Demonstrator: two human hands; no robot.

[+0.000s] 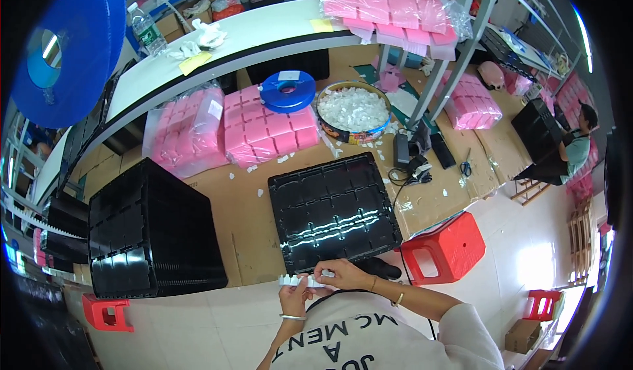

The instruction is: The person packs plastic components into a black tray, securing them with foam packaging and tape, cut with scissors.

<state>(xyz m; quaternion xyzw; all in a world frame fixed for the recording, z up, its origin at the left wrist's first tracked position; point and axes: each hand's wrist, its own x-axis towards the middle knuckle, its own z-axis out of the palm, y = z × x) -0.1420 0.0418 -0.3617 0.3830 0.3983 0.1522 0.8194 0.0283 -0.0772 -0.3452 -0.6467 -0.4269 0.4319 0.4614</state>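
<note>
Close to my body, at the near edge of the worktable, I hold a short white strip with a toothed top edge. My left hand pinches it from below with closed fingers. The fingers of my right hand are closed at the strip's right end, and a bit of white shows between them. Just beyond both hands lies a black plastic tray, flat, with a grid of shallow compartments and a glossy surface. A round tub heaped with small white pieces stands behind the tray.
A tall stack of black trays stands left. Wrapped pink foam blocks, a blue reel, a black adapter with cables and scissors lie on the table. A red stool stands right; a person sits far right.
</note>
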